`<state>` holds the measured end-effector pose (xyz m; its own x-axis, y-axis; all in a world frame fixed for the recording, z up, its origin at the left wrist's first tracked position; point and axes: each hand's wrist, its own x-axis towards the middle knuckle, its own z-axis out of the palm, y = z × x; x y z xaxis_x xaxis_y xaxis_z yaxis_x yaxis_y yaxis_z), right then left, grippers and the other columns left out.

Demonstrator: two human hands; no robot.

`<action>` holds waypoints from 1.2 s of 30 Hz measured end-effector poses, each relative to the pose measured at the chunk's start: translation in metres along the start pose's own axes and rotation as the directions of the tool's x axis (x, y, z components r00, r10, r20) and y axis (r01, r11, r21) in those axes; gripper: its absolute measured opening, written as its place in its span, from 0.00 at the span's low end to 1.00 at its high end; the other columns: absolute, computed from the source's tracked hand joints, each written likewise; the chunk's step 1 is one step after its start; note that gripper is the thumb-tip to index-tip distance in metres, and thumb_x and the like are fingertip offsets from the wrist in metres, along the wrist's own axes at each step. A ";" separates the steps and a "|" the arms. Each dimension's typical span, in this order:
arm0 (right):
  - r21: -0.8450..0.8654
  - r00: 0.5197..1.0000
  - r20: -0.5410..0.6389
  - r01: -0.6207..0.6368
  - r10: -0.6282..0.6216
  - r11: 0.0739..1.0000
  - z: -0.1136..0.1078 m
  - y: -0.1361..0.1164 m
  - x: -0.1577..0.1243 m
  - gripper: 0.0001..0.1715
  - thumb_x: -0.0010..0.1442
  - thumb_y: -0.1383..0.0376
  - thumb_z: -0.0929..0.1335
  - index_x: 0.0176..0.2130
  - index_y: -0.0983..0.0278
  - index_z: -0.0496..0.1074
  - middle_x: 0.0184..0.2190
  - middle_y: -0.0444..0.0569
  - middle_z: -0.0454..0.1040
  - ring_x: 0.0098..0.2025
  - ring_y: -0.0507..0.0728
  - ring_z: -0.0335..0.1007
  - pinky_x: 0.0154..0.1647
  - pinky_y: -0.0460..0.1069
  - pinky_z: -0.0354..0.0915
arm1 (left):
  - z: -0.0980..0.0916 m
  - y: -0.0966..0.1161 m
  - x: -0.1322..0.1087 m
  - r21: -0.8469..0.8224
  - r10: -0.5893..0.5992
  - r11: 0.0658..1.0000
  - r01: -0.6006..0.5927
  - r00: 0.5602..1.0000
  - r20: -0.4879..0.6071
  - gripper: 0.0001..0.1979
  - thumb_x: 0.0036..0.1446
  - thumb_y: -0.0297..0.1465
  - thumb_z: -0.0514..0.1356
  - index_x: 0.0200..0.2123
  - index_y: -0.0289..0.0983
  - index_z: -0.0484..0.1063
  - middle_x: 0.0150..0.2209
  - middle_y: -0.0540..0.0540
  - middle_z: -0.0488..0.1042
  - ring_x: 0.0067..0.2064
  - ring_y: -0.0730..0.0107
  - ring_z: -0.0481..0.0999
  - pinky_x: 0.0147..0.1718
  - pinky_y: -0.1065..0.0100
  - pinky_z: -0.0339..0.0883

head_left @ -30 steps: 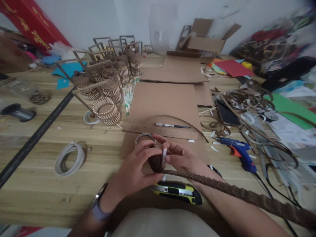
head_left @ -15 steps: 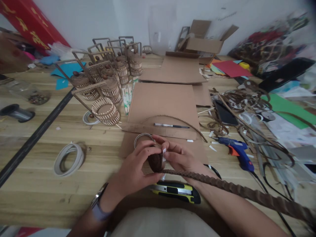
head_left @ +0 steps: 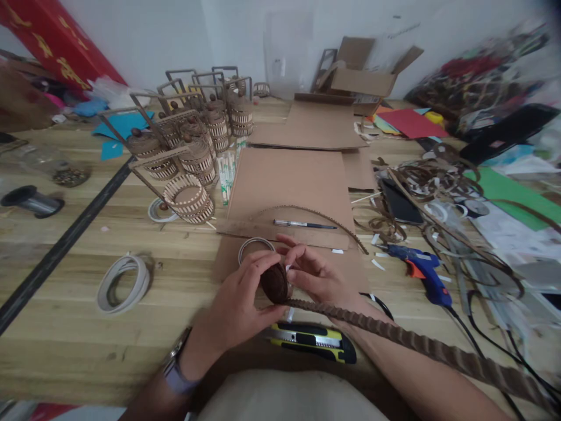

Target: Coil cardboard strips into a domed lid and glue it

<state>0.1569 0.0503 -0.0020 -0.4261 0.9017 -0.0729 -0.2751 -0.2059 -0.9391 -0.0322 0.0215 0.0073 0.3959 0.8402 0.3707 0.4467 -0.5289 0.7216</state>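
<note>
A coil of dark brown corrugated paper strip (head_left: 274,285) is gripped by my left hand (head_left: 239,292), thumb below and fingers over its top. The strip's loose tail (head_left: 394,332) runs off to the lower right, across my right forearm. At the coil's right edge, my right hand (head_left: 318,278) pinches a small white strip (head_left: 288,268), mostly hidden by the fingertips. A pale ring (head_left: 255,241) lies just behind the coil on the cardboard. In front of my hands rests a yellow and black utility knife (head_left: 311,340).
Handled baskets (head_left: 188,199) of slatted wood and brown coil stand at the back left. A pen (head_left: 304,224) lies on cardboard (head_left: 289,175). To the right are a blue glue gun (head_left: 421,269) with its cord, a phone (head_left: 400,200) and tangled brown strips. A white roll (head_left: 123,285) lies left.
My right fingers have shifted slightly at the coil's edge, and less of the white strip shows. The coil has turned a little in my left hand, showing more of its face.
</note>
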 end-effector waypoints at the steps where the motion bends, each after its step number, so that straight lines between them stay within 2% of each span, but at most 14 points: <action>1: -0.008 1.000 0.000 0.011 -0.011 1.000 0.000 0.001 0.000 0.11 0.52 0.57 0.76 0.35 0.56 0.74 0.62 0.46 0.64 0.68 0.60 0.53 0.61 0.56 0.59 | 0.000 0.000 0.000 0.018 0.010 1.000 -0.010 1.000 -0.004 0.36 0.51 0.23 0.65 0.60 0.45 0.55 0.56 0.40 0.69 0.58 0.52 0.71 0.53 0.50 0.72; 5: -0.018 0.999 -0.041 0.031 -0.032 0.999 0.002 0.003 -0.001 0.13 0.52 0.56 0.76 0.35 0.57 0.74 0.57 0.48 0.67 0.60 0.59 0.63 0.54 0.54 0.64 | 0.001 -0.001 -0.001 0.056 0.066 0.996 -0.063 0.997 -0.037 0.36 0.53 0.23 0.64 0.61 0.45 0.53 0.56 0.39 0.69 0.58 0.53 0.72 0.53 0.50 0.72; 8: 0.016 0.998 -0.054 0.036 -0.036 0.999 0.005 0.003 -0.002 0.10 0.52 0.59 0.76 0.35 0.57 0.75 0.51 0.46 0.69 0.49 0.56 0.68 0.46 0.50 0.66 | 0.002 -0.001 -0.001 0.078 0.104 0.992 -0.099 0.992 -0.066 0.35 0.53 0.23 0.63 0.61 0.44 0.52 0.56 0.38 0.69 0.58 0.53 0.72 0.53 0.50 0.73; 10: 0.056 0.999 -0.039 0.033 -0.031 0.998 0.006 0.002 -0.002 0.11 0.53 0.60 0.76 0.36 0.56 0.74 0.44 0.45 0.71 0.42 0.53 0.68 0.41 0.48 0.66 | 0.004 -0.002 -0.001 0.091 0.111 0.990 -0.105 0.991 -0.070 0.35 0.54 0.23 0.62 0.62 0.43 0.53 0.56 0.38 0.69 0.58 0.53 0.72 0.53 0.50 0.72; 13: 0.114 1.000 -0.013 0.002 -0.001 0.993 0.007 0.001 0.000 0.20 0.51 0.63 0.76 0.44 0.54 0.73 0.36 0.43 0.70 0.36 0.52 0.67 0.36 0.47 0.66 | 0.006 -0.003 -0.001 0.084 0.123 0.989 -0.118 0.991 -0.057 0.34 0.55 0.23 0.61 0.62 0.42 0.52 0.56 0.37 0.69 0.59 0.53 0.71 0.54 0.50 0.72; 15: 0.133 1.000 -0.011 -0.006 0.007 0.991 0.009 -0.001 0.000 0.23 0.49 0.65 0.76 0.46 0.54 0.73 0.34 0.42 0.68 0.35 0.52 0.65 0.36 0.47 0.65 | 0.007 -0.002 -0.002 0.081 0.151 0.986 -0.147 0.987 -0.046 0.33 0.56 0.23 0.61 0.62 0.41 0.52 0.56 0.36 0.68 0.59 0.54 0.70 0.55 0.50 0.71; 19: 0.167 0.999 -0.036 -0.018 0.024 0.986 0.017 -0.005 -0.001 0.15 0.48 0.64 0.75 0.38 0.56 0.73 0.32 0.41 0.67 0.33 0.52 0.64 0.36 0.46 0.65 | 0.007 -0.001 -0.003 0.092 0.188 0.979 -0.185 0.982 -0.033 0.32 0.58 0.23 0.61 0.62 0.40 0.52 0.56 0.35 0.68 0.59 0.54 0.70 0.55 0.51 0.71; 22: 0.176 0.998 -0.037 -0.041 0.048 0.983 0.022 -0.008 -0.003 0.16 0.51 0.58 0.75 0.38 0.57 0.70 0.30 0.41 0.66 0.31 0.51 0.64 0.33 0.46 0.65 | 0.005 0.000 -0.003 0.094 0.207 0.974 -0.205 0.978 -0.019 0.31 0.58 0.24 0.61 0.62 0.40 0.54 0.56 0.36 0.67 0.58 0.55 0.71 0.54 0.53 0.72; 25: 0.047 1.000 -0.020 0.021 -0.020 0.999 0.020 -0.006 -0.004 0.19 0.56 0.52 0.74 0.42 0.57 0.68 0.32 0.42 0.68 0.31 0.51 0.66 0.34 0.47 0.66 | 0.002 -0.001 -0.003 0.113 0.201 0.974 -0.197 0.979 -0.020 0.30 0.59 0.25 0.61 0.62 0.42 0.57 0.56 0.38 0.66 0.57 0.57 0.71 0.52 0.56 0.73; 27: -0.137 0.989 -0.024 0.142 -0.147 0.980 0.015 -0.002 -0.005 0.24 0.57 0.49 0.72 0.47 0.57 0.66 0.34 0.44 0.70 0.35 0.53 0.69 0.38 0.49 0.68 | 0.001 -0.001 -0.004 0.122 0.162 0.980 -0.158 0.986 -0.029 0.29 0.58 0.26 0.62 0.62 0.43 0.59 0.56 0.39 0.64 0.56 0.58 0.72 0.51 0.58 0.74; 29: -0.335 0.959 -0.013 0.263 -0.284 0.905 0.009 0.001 -0.006 0.28 0.57 0.47 0.72 0.51 0.56 0.65 0.38 0.46 0.72 0.40 0.55 0.71 0.44 0.51 0.68 | 0.000 -0.001 -0.004 0.108 0.123 0.987 -0.120 0.992 -0.029 0.29 0.57 0.26 0.63 0.61 0.44 0.61 0.56 0.40 0.63 0.54 0.58 0.73 0.50 0.59 0.74; 31: -0.467 0.932 0.026 0.332 -0.363 0.820 0.004 0.002 -0.007 0.29 0.57 0.46 0.71 0.52 0.55 0.65 0.40 0.47 0.74 0.43 0.56 0.72 0.47 0.52 0.67 | 0.000 -0.001 -0.005 0.078 0.104 0.992 -0.102 0.994 -0.025 0.29 0.56 0.27 0.64 0.60 0.45 0.63 0.55 0.41 0.63 0.53 0.58 0.73 0.49 0.60 0.75; 33: -0.522 0.922 0.070 0.360 -0.381 0.773 0.001 0.000 -0.008 0.29 0.57 0.45 0.71 0.52 0.55 0.65 0.41 0.47 0.75 0.43 0.56 0.72 0.48 0.52 0.67 | 0.001 -0.001 -0.005 0.050 0.085 0.995 -0.084 0.996 -0.014 0.28 0.55 0.27 0.65 0.59 0.45 0.64 0.54 0.41 0.63 0.51 0.59 0.74 0.47 0.60 0.76; 36: -0.540 0.925 0.107 0.361 -0.364 0.760 0.001 -0.005 -0.009 0.31 0.56 0.45 0.71 0.52 0.55 0.65 0.42 0.47 0.75 0.45 0.57 0.73 0.48 0.51 0.68 | 0.002 -0.001 -0.005 0.029 0.061 0.998 -0.061 0.998 0.005 0.28 0.53 0.27 0.66 0.57 0.45 0.65 0.54 0.41 0.63 0.51 0.59 0.74 0.47 0.60 0.76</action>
<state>0.1613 0.0433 0.0039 -0.3861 0.8687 0.3102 0.1028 0.3747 -0.9214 -0.0331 0.0178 0.0032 0.4263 0.8060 0.4107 0.4452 -0.5821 0.6804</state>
